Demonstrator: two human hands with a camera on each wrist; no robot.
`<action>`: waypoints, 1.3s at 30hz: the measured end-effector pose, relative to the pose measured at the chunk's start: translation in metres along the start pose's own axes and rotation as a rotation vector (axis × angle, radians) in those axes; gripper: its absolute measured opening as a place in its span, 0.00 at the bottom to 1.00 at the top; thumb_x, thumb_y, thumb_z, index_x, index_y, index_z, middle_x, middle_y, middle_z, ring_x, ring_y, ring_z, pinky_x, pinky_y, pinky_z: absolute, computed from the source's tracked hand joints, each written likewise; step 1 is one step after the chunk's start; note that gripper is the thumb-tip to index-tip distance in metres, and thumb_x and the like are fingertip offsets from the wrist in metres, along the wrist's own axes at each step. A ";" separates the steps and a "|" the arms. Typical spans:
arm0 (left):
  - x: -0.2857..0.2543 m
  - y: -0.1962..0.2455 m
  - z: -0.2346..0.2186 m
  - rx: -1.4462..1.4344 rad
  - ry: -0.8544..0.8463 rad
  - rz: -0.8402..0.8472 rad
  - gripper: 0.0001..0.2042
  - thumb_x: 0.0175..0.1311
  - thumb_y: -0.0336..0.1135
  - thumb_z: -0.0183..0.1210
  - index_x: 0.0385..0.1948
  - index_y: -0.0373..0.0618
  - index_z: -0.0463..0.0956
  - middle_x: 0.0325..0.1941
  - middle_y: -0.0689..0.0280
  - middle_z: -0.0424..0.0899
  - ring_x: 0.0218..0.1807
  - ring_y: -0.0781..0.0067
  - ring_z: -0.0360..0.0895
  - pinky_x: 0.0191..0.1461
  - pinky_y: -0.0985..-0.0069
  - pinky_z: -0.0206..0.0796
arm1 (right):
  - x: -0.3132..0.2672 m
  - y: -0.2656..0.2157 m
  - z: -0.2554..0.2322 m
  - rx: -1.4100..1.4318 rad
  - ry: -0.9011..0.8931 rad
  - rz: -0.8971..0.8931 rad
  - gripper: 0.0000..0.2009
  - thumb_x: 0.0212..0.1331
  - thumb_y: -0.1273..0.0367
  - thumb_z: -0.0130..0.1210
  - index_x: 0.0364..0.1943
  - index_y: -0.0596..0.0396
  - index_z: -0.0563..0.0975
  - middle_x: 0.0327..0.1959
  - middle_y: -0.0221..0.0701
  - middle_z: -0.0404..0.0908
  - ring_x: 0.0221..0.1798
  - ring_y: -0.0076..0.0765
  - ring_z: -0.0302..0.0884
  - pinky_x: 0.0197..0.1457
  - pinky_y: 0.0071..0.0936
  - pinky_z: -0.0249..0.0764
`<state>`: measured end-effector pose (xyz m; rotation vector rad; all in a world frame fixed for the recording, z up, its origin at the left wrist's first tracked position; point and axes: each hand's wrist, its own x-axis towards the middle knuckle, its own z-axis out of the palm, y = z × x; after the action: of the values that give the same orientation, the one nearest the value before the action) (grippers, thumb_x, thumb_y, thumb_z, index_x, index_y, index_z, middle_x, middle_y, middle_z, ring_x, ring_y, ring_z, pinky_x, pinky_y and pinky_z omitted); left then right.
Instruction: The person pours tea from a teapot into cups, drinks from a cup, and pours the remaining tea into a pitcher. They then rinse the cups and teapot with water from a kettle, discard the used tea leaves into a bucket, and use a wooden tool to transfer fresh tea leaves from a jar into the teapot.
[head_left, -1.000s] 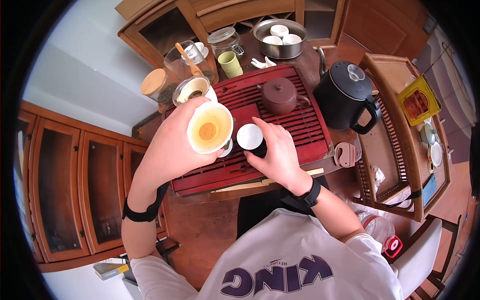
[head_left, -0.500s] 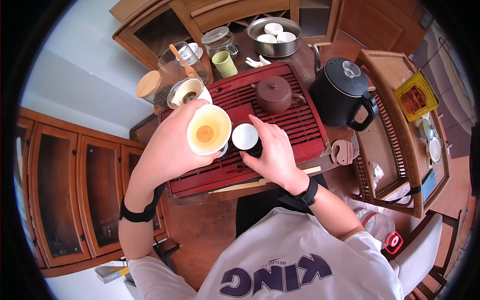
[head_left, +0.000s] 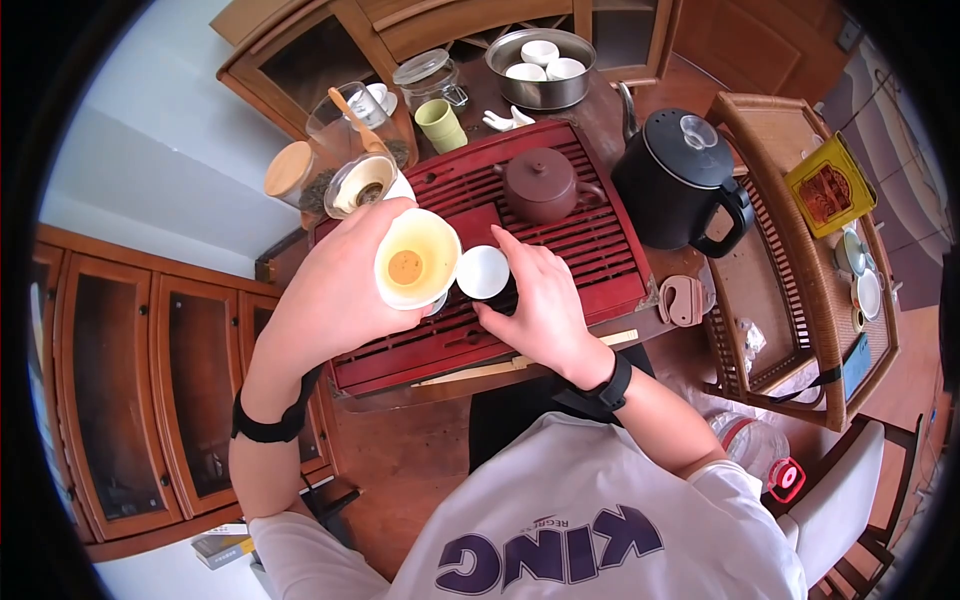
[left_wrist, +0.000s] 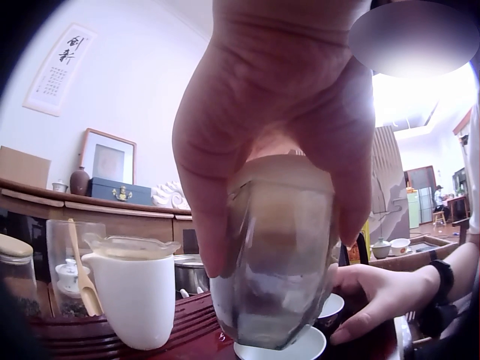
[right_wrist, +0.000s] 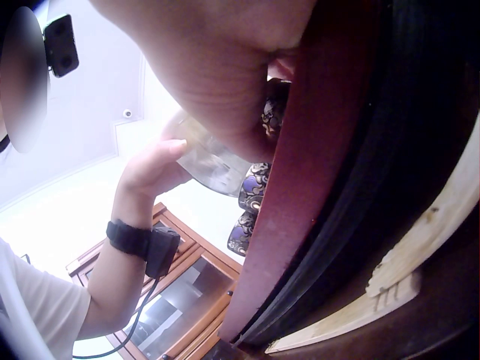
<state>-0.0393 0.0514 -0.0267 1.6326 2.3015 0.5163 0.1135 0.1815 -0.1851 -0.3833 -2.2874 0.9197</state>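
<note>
My left hand (head_left: pixel 325 275) grips a faceted glass cup (head_left: pixel 425 250) tilted over the red slatted tea tray (head_left: pixel 622 265). A little pale yellow tea with dark specks lies in its bottom. Close to its right edge, my right hand (head_left: pixel 545 315) holds a small teacup (head_left: pixel 484 272) between thumb and fingers, low at the tray. This teacup is white inside and dark outside. Other patterned teacups (right_wrist: pixel 256 186) stand in a row with it in the right wrist view. Below the glass, the left wrist view shows another white cup rim (left_wrist: pixel 281 349).
A brown teapot (head_left: pixel 540 187) sits on the tray, with a white pitcher (left_wrist: pixel 136 304) under a strainer (head_left: pixel 362 187) at its far left corner. Right of the tray stands a black kettle (head_left: pixel 675 180). Behind are a green cup (head_left: pixel 440 127) and a metal pot (head_left: pixel 540 90) of white cups.
The glass cup and the small teacup have come closer together in the head view. The whole scene has shifted slightly left and up; both hands keep their holds.
</note>
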 end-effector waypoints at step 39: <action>0.016 0.025 0.003 0.134 -0.126 0.045 0.37 0.40 0.27 0.73 0.59 0.40 0.70 0.56 0.54 0.78 0.59 0.48 0.75 0.63 0.62 0.68 | -0.002 0.002 0.001 0.058 0.009 0.031 0.41 0.44 0.66 0.70 0.67 0.64 0.66 0.47 0.41 0.81 0.53 0.47 0.76 0.59 0.41 0.69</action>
<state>-0.0221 0.0747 -0.0188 1.7278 2.2551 0.2655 0.1146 0.1819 -0.1882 -0.3975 -2.2464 0.9954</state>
